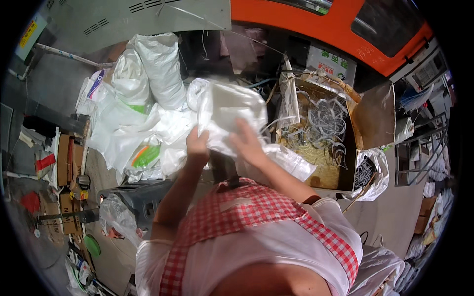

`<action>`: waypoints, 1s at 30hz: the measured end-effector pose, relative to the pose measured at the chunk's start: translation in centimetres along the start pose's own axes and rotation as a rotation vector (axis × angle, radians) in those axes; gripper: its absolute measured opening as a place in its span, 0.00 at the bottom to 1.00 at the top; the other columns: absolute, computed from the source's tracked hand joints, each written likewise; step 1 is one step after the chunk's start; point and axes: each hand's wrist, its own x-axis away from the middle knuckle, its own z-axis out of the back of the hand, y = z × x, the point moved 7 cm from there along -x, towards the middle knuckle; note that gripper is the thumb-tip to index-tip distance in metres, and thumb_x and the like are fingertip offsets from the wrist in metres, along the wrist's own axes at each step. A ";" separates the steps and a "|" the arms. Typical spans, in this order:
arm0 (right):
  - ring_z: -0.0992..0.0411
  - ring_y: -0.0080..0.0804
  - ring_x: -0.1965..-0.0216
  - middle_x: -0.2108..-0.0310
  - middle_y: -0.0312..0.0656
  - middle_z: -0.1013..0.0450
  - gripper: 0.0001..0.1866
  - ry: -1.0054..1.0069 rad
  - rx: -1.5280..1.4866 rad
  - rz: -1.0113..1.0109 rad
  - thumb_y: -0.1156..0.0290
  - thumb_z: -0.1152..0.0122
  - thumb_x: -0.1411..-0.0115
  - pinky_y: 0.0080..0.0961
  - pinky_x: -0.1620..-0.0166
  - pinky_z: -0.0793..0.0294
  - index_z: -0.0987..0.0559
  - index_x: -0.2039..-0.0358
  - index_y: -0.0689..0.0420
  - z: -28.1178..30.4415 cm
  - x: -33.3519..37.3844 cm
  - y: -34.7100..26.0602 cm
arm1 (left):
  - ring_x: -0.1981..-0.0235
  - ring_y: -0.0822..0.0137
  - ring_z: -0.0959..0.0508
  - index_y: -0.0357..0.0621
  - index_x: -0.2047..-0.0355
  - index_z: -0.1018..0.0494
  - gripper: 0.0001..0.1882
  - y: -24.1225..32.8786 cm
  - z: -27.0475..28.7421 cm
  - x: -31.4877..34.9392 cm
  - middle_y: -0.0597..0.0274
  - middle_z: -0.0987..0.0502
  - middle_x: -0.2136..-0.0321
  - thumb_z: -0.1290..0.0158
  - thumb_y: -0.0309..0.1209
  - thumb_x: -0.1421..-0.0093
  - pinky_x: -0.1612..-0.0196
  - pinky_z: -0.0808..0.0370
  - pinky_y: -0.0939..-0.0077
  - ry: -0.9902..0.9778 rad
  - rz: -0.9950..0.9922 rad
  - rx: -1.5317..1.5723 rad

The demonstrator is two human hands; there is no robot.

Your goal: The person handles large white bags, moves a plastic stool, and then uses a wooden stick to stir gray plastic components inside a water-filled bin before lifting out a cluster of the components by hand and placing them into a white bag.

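A white woven sack [224, 101] is in front of me, its mouth folded back and standing partly upright. My left hand [197, 145] is closed on the sack's near edge, thumb up. My right hand [247, 142] is at the sack's near right side, its fingers apart and smeared by motion; whether it touches the cloth is unclear. To the left of the sack lie crumpled white sacks [170, 133], one with a green and orange print. Right of my right hand, a loose white flap [291, 160] hangs over a box edge.
An open carton [350, 165] at right contains curled translucent plastic strips [326, 118]. Beside it sits a white bag of grey pieces [366, 172]. Full white sacks [160, 71] stand at back left. An orange machine [316, 24] spans the back. A dark grey machine part [143, 195] lies at near left.
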 end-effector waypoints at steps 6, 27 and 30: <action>0.45 0.40 0.43 0.45 0.50 0.42 0.33 -0.184 0.600 -0.467 0.59 0.37 0.54 0.38 0.43 0.45 0.34 0.49 0.59 9.0 -3.9 15.1 | 0.54 0.57 0.30 0.36 0.46 0.42 0.24 -0.6 1.2 -0.7 0.50 0.32 0.54 0.62 0.25 0.45 0.50 0.32 0.63 -0.004 -0.092 0.126; 0.36 0.44 0.51 0.55 0.50 0.31 0.21 -0.776 0.846 0.001 0.61 0.49 0.44 0.34 0.47 0.40 0.30 0.53 0.60 5.6 -3.7 7.0 | 0.65 0.71 0.29 0.36 0.55 0.35 0.29 3.7 -15.3 7.3 0.61 0.28 0.64 0.37 0.30 0.57 0.64 0.31 0.77 -1.025 0.176 -0.003; 0.34 0.44 0.52 0.56 0.49 0.30 0.21 -1.030 0.890 0.037 0.62 0.48 0.44 0.33 0.48 0.39 0.30 0.53 0.61 3.9 -3.3 8.1 | 0.56 0.67 0.31 0.34 0.51 0.37 0.33 7.6 -12.3 3.6 0.57 0.29 0.59 0.38 0.36 0.55 0.52 0.34 0.77 -0.944 0.022 -0.171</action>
